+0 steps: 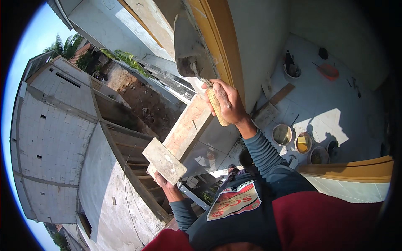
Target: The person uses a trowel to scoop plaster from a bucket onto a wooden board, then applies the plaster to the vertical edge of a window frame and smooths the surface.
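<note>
**Reporter:** A sunlit block wall (54,142) rose well left of the orange-brown frame (226,42), while a partly shaded tiled floor (312,98) lay to the frame's right. What held the centre?

**Photographer:** A trowel (187,46), its broad blade just left of the frame. The right hand (226,100) had its fingers wrapped around the wooden handle, below the blade.

**Reporter:** And the left hand (162,179)?

**Photographer:** Lower and left of the frame, it supported a pale, stained board (164,161). Most of its fingers were hidden, so I could not tell their exact grip. A timber plank (186,125), with a nail in it, ran between board and frame.

**Reporter:** Which step was that?

**Photographer:** Trowel work in progress, I judged, with the board as its partner. The next stroke seemed to call for a steady wrist and a level board. Whether the blade touched anything was unclear.

**Reporter:** Anything farther out?

**Photographer:** Buckets (282,134) stood right of and below the frame, a reddish bowl (328,72) farther right.

**Reporter:** Any writing?

**Photographer:** The worker's dark shirt (268,209), below the frame, carried a printed panel (234,201) with large red lettering. I saw no other legible label.
</note>
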Demonstrator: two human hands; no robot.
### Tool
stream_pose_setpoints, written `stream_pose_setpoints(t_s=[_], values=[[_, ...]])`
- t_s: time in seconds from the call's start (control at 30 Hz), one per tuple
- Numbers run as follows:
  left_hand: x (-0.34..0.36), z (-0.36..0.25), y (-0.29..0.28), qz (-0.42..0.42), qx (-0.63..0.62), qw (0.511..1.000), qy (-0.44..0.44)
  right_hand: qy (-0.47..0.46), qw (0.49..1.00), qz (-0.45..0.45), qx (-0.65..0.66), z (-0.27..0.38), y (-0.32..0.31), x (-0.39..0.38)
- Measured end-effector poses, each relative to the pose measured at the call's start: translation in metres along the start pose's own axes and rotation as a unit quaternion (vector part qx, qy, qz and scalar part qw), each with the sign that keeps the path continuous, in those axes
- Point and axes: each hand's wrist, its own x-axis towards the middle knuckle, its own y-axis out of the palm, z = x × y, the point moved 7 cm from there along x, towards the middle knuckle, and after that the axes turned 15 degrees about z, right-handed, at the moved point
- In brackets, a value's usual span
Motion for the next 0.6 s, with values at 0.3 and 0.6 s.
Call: stream_pose_setpoints(t_s=[0.3, 0.6], values=[[-0.009, -0.005, -0.004, 0.009, -0.032, 0.999, -0.012, 0.095, 0.994, -0.04, 0.041, -0.075, -0.015, -0.036], [0.007, -0.002, -0.006, -0.006, -0.038, 0.998, -0.052, 0.151, 0.959, -0.114, 0.211, -0.179, 0.017, -0.107]])
